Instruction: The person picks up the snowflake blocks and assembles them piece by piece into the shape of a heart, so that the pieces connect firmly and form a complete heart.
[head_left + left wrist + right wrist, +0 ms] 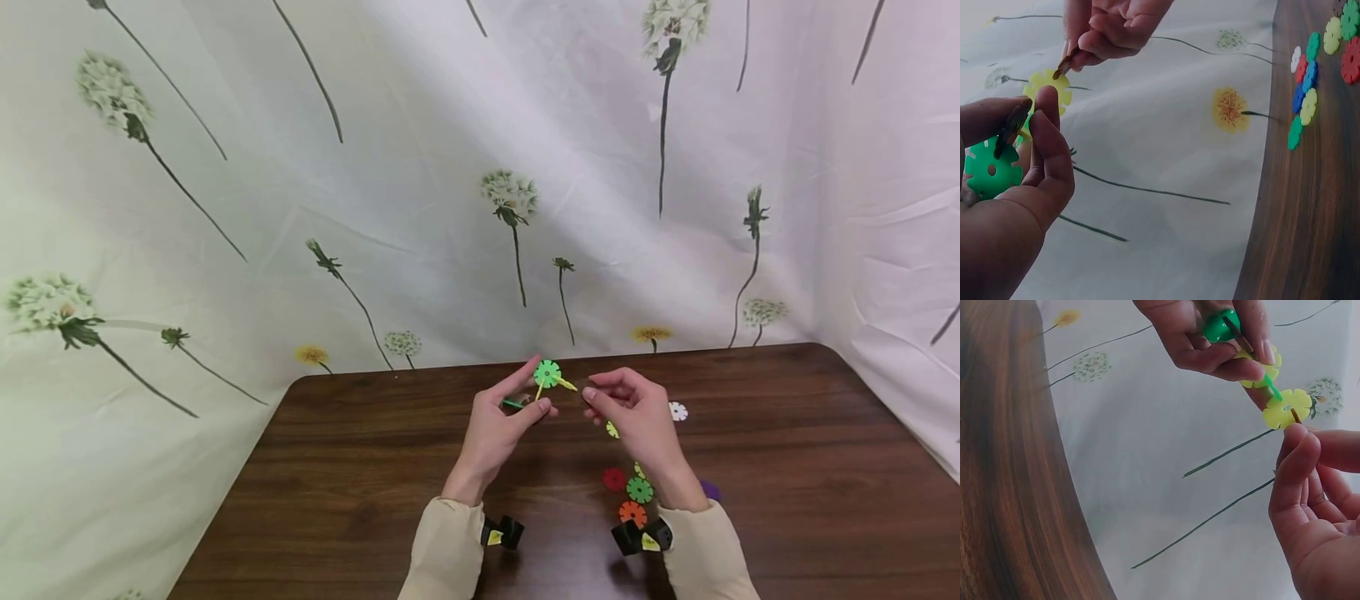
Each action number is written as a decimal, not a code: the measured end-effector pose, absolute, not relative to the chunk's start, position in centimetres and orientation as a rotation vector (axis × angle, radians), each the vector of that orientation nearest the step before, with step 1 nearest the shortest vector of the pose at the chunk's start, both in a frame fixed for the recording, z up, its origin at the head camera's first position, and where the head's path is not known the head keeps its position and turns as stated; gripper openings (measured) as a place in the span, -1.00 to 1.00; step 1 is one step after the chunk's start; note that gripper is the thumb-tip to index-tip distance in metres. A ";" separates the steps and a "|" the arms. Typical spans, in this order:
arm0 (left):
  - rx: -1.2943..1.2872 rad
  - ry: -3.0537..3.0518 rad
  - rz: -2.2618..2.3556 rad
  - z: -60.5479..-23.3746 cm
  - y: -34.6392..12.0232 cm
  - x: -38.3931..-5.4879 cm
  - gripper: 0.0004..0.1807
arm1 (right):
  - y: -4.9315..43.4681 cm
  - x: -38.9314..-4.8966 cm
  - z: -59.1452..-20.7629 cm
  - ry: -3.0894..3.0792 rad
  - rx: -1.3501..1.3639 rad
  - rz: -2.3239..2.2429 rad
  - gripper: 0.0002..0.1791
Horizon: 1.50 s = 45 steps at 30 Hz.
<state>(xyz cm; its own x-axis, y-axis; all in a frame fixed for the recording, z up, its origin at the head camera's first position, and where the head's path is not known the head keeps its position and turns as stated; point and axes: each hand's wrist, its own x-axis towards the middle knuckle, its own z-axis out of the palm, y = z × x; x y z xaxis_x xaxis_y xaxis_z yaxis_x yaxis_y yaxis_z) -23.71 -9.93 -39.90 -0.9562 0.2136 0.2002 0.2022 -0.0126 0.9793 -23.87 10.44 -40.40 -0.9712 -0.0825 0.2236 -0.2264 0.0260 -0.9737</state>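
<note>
Above the table, my left hand point(495, 425) pinches a joined group of notched plastic discs between thumb and fingers. In the left wrist view the group has a green disc point(988, 175), a dark brown disc point(1011, 128) under the thumb, and a yellow disc point(1057, 94) beyond the fingertips. A green disc point(1272, 389) seen edge-on links two yellow ones in the right wrist view. My right hand point(633, 408) pinches a small brown disc point(1296, 415) between thumb and forefinger, its edge at the outer yellow disc point(1279, 415). Fingers hide part of the group.
Loose discs lie on the brown wooden table point(360, 467), mostly around and below my right forearm: red point(614, 479), green point(640, 490), orange point(632, 513), purple point(710, 491) and white point(678, 411). A dandelion-print cloth point(420, 250) hangs behind the table's far edge.
</note>
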 end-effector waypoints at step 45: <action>0.465 2.259 2.275 -40.1 -9.7 -23.7 -0.38 | 7.1 -23.1 -40.3 -1.866 0.079 2.164 -0.78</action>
